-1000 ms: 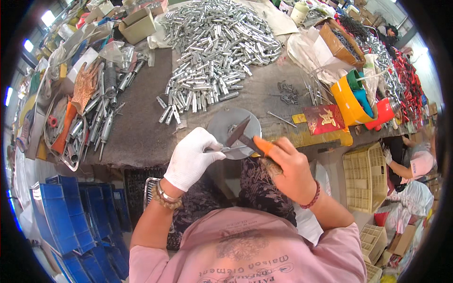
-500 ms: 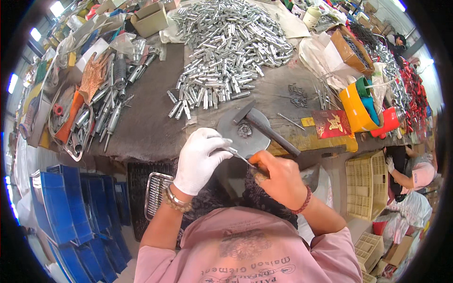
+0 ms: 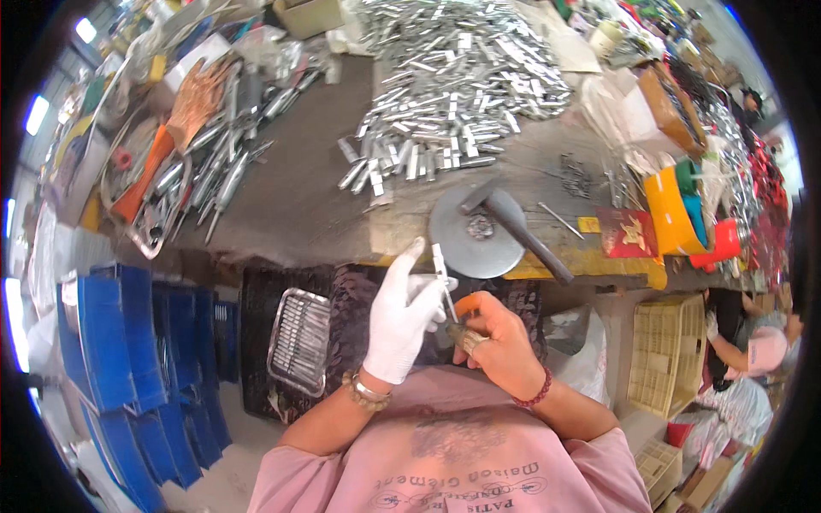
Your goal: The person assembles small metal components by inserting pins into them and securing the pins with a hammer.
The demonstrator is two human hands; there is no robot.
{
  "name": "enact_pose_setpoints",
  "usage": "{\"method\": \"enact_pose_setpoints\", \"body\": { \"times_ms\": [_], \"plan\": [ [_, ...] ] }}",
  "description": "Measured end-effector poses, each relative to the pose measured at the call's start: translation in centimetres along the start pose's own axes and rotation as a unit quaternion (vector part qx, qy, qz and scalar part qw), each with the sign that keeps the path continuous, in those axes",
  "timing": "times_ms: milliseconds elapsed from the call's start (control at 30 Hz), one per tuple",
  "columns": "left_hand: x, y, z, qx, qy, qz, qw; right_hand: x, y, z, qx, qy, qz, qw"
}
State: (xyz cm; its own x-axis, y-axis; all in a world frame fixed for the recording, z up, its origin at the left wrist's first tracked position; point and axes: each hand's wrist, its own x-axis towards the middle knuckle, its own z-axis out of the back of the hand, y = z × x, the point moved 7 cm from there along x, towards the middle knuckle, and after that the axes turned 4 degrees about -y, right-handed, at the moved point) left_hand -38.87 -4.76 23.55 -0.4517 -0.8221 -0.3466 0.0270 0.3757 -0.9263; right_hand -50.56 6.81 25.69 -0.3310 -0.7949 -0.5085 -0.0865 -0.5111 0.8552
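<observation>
My right hand, bare and with a beaded bracelet, is closed around the lower end of a thin metal rod. The rod points up and slightly left, and a small silver metal tube sits at its upper end. Just left of it is my left hand in a white glove, its forefinger stretched upward and the other fingers loosely bent. The thumb side lies close to the rod; whether it touches cannot be made out. Beyond the hands, a hammer lies across a round grey metal plate at the bench edge.
A large heap of silver metal tubes covers the far middle of the bench. Tools and an orange glove lie at left, above blue bins. At right are a yellow container, a cream crate and a co-worker.
My left hand's fingers have come off the tube, and the forefinger now points up. The rod with the tube has tipped more upright, and both hands sit closer to my body. The view has shifted.
</observation>
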Motion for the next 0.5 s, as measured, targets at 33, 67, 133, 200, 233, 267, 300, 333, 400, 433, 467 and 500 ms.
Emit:
{"method": "enact_pose_setpoints", "body": {
  "times_ms": [33,67,133,200,233,267,300,333,400,433,467,500],
  "plan": [
    [-0.2,-0.1,0.3,0.004,-0.004,-0.013,1.0,0.0,0.0,-0.5,-0.014,-0.009,0.008,1.0],
    [-0.4,-0.1,0.6,0.008,-0.011,-0.025,1.0,0.0,-0.4,-1.2,-0.021,0.019,0.007,1.0],
    [-0.6,-0.9,1.6,0.069,-0.025,-0.063,0.995,0.2,-0.7,-1.5,-0.051,-0.002,0.065,0.997],
    [-0.9,0.3,3.5,-0.086,-0.038,-0.055,0.994,0.6,-1.7,-2.6,-0.03,0.066,0.047,0.996],
    [-1.1,1.4,5.4,-0.08,-0.051,-0.059,0.994,0.6,-1.9,-2.7,-0.039,0.071,0.052,0.995],
    [-1.9,0.9,7.9,0.013,-0.095,-0.073,0.993,0.8,-2.1,-2.9,-0.046,0.078,0.058,0.994],
    [-2.4,1.7,10.8,0.071,-0.148,-0.083,0.983,0.8,-2.2,-2.9,-0.029,0.097,0.044,0.994],
    [-2.8,3.5,13.9,0.132,-0.195,-0.092,0.968,1.1,-2.7,-2.7,-0.039,0.102,0.029,0.994],
    [-4.2,9.0,21.2,0.141,-0.298,0.003,0.944,1.6,-3.6,-2.5,-0.049,0.112,0.025,0.992],
    [-5.4,11.9,25.4,0.226,-0.35,-0.006,0.909,1.8,-3.9,-2.5,-0.051,0.119,0.023,0.991],
    [-6.9,14.8,29.4,0.308,-0.394,-0.015,0.866,1.9,-4.4,-2.5,-0.044,0.116,0.004,0.992],
    [-8.2,18.4,33.3,0.285,-0.41,0.057,0.865,2.1,-4.8,-2.5,-0.036,0.114,-0.015,0.993]
  ]
}}
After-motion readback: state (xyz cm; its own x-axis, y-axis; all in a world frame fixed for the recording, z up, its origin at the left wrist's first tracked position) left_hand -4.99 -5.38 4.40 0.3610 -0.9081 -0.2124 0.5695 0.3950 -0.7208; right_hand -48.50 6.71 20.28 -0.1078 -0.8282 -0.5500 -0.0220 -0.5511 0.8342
